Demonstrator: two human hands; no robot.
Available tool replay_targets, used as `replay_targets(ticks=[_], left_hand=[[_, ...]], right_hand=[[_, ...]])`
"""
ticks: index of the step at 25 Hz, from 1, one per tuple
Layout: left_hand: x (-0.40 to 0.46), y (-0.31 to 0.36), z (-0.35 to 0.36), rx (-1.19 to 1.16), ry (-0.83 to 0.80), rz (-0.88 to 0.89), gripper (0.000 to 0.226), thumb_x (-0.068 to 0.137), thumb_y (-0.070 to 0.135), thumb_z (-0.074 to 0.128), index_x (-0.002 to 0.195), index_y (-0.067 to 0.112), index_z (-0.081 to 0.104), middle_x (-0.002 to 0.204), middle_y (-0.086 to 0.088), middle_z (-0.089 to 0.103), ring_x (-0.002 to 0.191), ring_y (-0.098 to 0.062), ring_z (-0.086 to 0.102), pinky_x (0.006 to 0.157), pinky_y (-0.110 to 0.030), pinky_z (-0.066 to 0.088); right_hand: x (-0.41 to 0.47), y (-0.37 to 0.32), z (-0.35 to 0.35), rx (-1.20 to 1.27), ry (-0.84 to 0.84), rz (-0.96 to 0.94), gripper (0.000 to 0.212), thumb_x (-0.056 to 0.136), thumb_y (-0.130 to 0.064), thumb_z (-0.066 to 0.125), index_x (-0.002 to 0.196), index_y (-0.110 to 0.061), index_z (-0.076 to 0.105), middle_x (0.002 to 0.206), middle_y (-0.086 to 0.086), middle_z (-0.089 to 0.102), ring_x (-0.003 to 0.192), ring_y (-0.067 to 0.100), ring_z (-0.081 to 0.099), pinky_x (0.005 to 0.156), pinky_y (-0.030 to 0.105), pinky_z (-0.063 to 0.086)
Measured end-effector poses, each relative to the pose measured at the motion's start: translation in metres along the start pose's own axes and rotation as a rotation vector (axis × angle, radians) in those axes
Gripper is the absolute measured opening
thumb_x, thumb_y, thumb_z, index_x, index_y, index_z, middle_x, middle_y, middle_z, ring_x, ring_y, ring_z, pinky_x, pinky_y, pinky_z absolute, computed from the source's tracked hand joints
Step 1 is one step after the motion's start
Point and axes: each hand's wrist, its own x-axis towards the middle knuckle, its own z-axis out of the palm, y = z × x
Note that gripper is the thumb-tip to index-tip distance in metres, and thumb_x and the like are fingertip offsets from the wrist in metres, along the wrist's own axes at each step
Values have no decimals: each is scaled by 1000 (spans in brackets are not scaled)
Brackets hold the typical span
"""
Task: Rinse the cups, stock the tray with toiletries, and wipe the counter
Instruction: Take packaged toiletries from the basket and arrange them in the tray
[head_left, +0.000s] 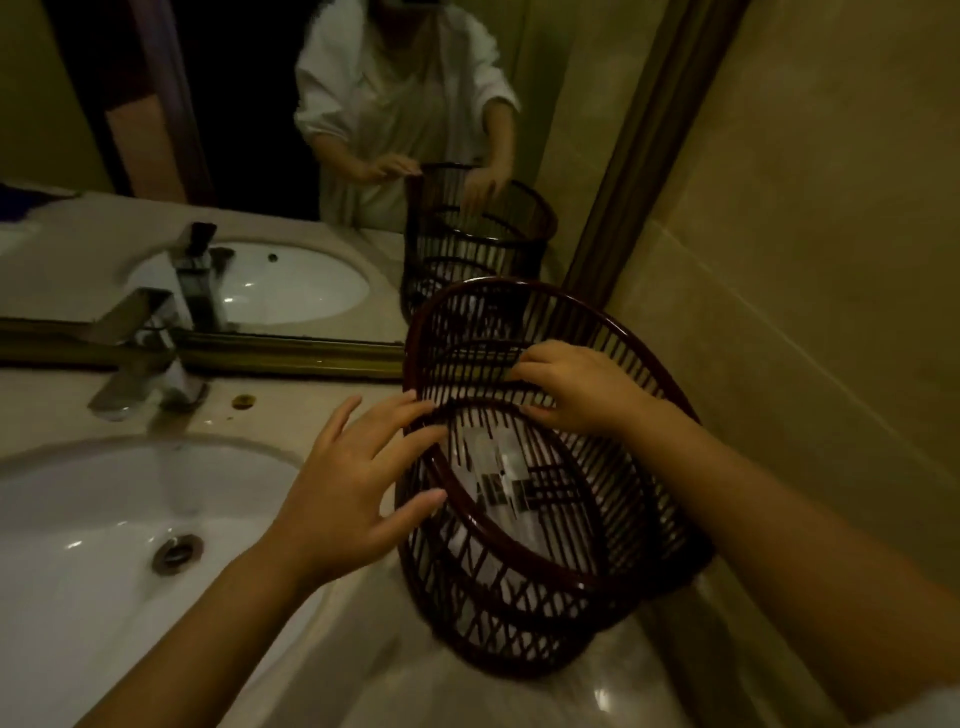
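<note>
A dark brown slatted basket tray (519, 603) stands on the counter (291, 410) at the right of the sink, against the tiled wall. A second basket of the same kind (613, 332) sits tilted inside it. Clear wrapped toiletry packets (498, 467) lie in the bottom. My right hand (576, 387) reaches into the tilted basket and its fingers pinch the slats. My left hand (353, 493) rests against the left rim with the fingers spread, holding nothing. No cups are in view.
A white oval sink (104, 519) with a metal drain (176, 553) fills the lower left. A chrome faucet (140, 358) stands behind it. The framed mirror (260, 156) above reflects a person in white, the sink and the baskets. Beige tiles (805, 260) close off the right.
</note>
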Motion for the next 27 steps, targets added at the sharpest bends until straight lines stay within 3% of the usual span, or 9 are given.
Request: replay_targets(ticks=[2, 5, 9, 11, 13, 16, 18, 20, 27], left_hand=[[-2, 3, 7, -24, 38, -35, 52, 89, 57, 33, 127, 25, 49, 140, -1, 45, 137, -11, 28, 112, -51, 20], [-5, 6, 14, -84, 85, -81, 50, 90, 54, 35, 130, 25, 46, 143, -1, 41, 139, -15, 28, 114, -47, 18], [-5, 6, 22, -139, 151, -91, 52, 90, 53, 36, 128, 20, 48, 141, -7, 45, 138, -21, 32, 113, -48, 23], [-5, 6, 25, -168, 181, -96, 54, 90, 55, 34, 127, 18, 50, 142, -6, 44, 137, -22, 34, 112, -48, 24], [-5, 6, 29, -198, 209, -115, 55, 90, 56, 33, 126, 18, 50, 142, -3, 42, 137, -23, 34, 111, -49, 26], [-6, 10, 31, -245, 229, -134, 56, 90, 56, 34, 126, 17, 50, 142, -3, 42, 137, -24, 35, 109, -54, 29], [-6, 10, 29, -251, 218, -128, 56, 90, 56, 35, 127, 17, 51, 142, -6, 44, 137, -24, 34, 107, -56, 31], [-7, 9, 27, -256, 210, -127, 55, 90, 55, 37, 127, 17, 51, 142, -7, 44, 137, -24, 34, 106, -57, 32], [-9, 9, 24, -285, 191, -125, 53, 89, 53, 41, 128, 18, 51, 143, -7, 44, 137, -24, 33, 102, -59, 36]], right_hand=[[36, 21, 23, 102, -152, 77, 37, 81, -35, 61, 115, -20, 57, 114, 3, 58, 104, 21, 54, 79, 35, 50], [62, 32, 77, 390, -368, 347, 34, 80, -26, 67, 111, -13, 60, 115, 9, 60, 103, 24, 56, 82, 32, 47], [58, 19, 148, 661, -579, 652, 62, 75, -20, 73, 127, 0, 46, 129, 20, 51, 116, 32, 51, 92, 35, 47], [58, 14, 160, 830, -564, 785, 78, 75, -12, 73, 138, -1, 28, 138, 21, 41, 122, 35, 44, 98, 41, 45], [58, 18, 167, 979, -526, 886, 80, 77, -8, 69, 141, -3, 21, 140, 22, 38, 124, 36, 43, 100, 45, 44], [53, 22, 172, 1010, -575, 941, 70, 80, -10, 67, 137, 0, 28, 135, 24, 44, 117, 36, 49, 95, 46, 48], [50, 21, 176, 1036, -546, 996, 65, 75, -4, 71, 129, 3, 37, 110, 22, 56, 96, 33, 58, 85, 43, 53], [47, 19, 178, 1104, -534, 1061, 60, 72, 1, 71, 124, 2, 42, 82, 15, 53, 75, 26, 57, 77, 38, 55], [42, 21, 172, 1193, -565, 1065, 54, 75, -4, 67, 122, -2, 42, 81, 11, 58, 74, 21, 58, 57, 32, 49]])
